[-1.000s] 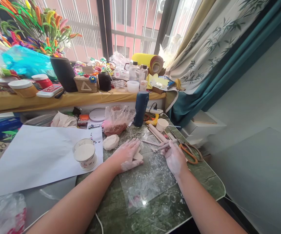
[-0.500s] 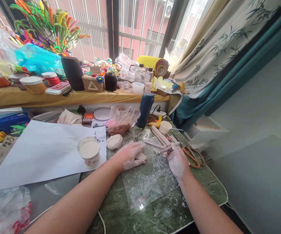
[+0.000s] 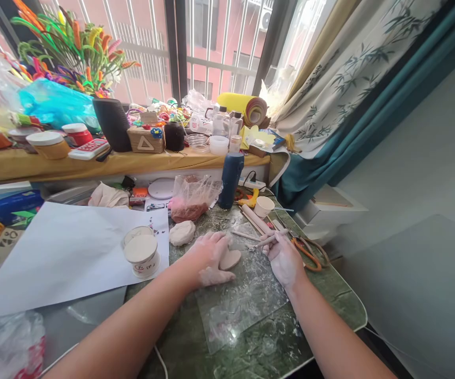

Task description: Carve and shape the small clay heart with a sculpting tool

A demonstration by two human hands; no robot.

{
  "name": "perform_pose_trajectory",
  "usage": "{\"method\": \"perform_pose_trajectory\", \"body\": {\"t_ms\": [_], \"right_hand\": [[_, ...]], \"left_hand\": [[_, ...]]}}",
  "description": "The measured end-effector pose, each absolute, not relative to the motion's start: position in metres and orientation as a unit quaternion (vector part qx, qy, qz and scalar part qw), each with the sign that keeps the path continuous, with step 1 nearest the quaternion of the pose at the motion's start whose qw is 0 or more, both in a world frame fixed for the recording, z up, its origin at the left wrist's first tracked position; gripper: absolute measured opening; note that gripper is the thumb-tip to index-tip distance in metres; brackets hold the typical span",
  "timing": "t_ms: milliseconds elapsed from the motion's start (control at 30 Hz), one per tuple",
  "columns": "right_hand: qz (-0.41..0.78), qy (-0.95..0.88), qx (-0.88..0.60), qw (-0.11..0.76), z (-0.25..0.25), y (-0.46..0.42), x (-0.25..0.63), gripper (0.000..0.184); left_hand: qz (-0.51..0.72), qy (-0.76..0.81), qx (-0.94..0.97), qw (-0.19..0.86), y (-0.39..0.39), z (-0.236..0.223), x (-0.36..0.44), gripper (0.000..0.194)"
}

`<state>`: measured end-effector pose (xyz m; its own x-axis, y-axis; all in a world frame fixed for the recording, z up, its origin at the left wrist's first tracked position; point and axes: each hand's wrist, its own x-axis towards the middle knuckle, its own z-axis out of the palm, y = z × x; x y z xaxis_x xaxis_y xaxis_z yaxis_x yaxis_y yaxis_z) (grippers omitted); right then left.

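Observation:
My left hand (image 3: 211,259), dusted white, lies low over a clear sheet (image 3: 247,305) with its thumb stretched away from the fingers. Its fingers rest against a flat, rounded piece of pale clay (image 3: 230,259), partly hidden under them. My right hand (image 3: 286,260), also powdery, pinches a slim grey clay tool (image 3: 266,241) whose tip points left toward that piece. Another thin stick (image 3: 245,235) lies just beyond the tool. A lump of white clay (image 3: 182,233) sits past my left wrist.
Paper cups (image 3: 142,255) stand on white paper (image 3: 73,252) at left. Behind my hands are a bag of reddish clay (image 3: 190,208) and a dark blue bottle (image 3: 231,180). A rolling pin (image 3: 256,218), paper cup (image 3: 264,207) and orange-handled scissors (image 3: 307,255) lie at right.
My left thumb has moved away from the flat clay piece, and more of the piece shows now. My right hand keeps the tool at nearly the same spot. The view has shifted slightly.

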<state>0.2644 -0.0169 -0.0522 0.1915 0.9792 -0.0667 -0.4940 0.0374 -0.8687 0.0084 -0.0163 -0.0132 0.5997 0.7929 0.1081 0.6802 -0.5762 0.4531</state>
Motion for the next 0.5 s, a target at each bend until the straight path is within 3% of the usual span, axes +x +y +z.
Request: {"method": "perform_pose_trajectory", "body": {"t_ms": [133, 333, 500], "right_hand": [[0.564, -0.284, -0.401, 0.664, -0.054, -0.016, 0.262, 0.026], [0.566, -0.287, -0.386, 0.669, -0.052, -0.014, 0.259, 0.030], [0.572, -0.286, -0.379, 0.668, -0.057, -0.013, 0.262, 0.026]], "left_hand": [[0.151, 0.351, 0.897, 0.223, -0.007, -0.020, -0.001, 0.079], [0.202, 0.414, 0.875, 0.151, -0.011, -0.030, 0.009, 0.075], [0.244, 0.392, 0.859, 0.220, -0.013, -0.029, 0.007, 0.068]]}}
